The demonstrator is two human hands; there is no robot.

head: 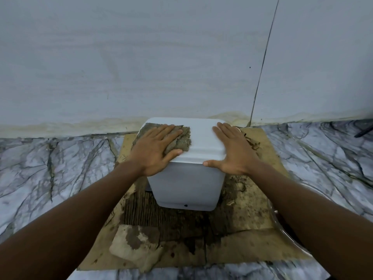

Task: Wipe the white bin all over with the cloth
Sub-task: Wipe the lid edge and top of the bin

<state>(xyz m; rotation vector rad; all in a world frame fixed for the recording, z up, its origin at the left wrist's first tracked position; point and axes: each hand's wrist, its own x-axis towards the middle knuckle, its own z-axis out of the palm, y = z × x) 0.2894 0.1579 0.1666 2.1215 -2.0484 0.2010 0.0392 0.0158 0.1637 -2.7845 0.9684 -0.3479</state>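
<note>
Your left hand [157, 148] presses the cloth [182, 139] flat atop the white bin [185, 182] at mid-frame, fingers straight. Your right hand [232, 152] lies flat on the top's right edge, holding nothing.

A pale grey wall [161, 57], stained along its base, meets a veined marble floor [50, 168] bearing stained cardboard [232, 239].

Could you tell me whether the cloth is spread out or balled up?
Mostly spread: the cloth lies flat on top of the white bin under the flat left hand, rumpled at its right edge.
</note>
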